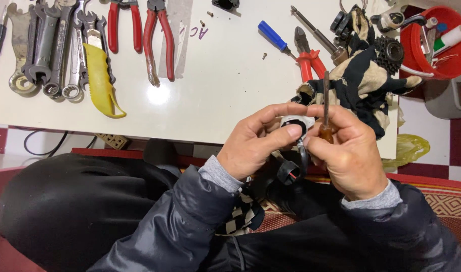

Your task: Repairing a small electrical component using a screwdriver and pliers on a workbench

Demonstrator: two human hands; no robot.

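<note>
My left hand (pixel 255 143) pinches a small white and black part (pixel 295 121) between thumb and fingers, just in front of the white table's near edge. A black cable with a black connector (pixel 290 173) showing red inside hangs below it. My right hand (pixel 347 151) grips a screwdriver (pixel 325 100) by its brown handle, with the metal shaft pointing up and away. The two hands touch around the small part, which the fingers mostly hide.
On the white table (pixel 215 95) lie several wrenches (pixel 49 45), a yellow tool (pixel 100 80), red-handled pliers (pixel 157 35), a blue-handled screwdriver (pixel 273 36), red-handled cutters (pixel 309 60), a black and cream cloth (pixel 364 83), a black sprocket (pixel 389 50) and a red tub (pixel 432 43). Loose screws (pixel 264 55) lie between them.
</note>
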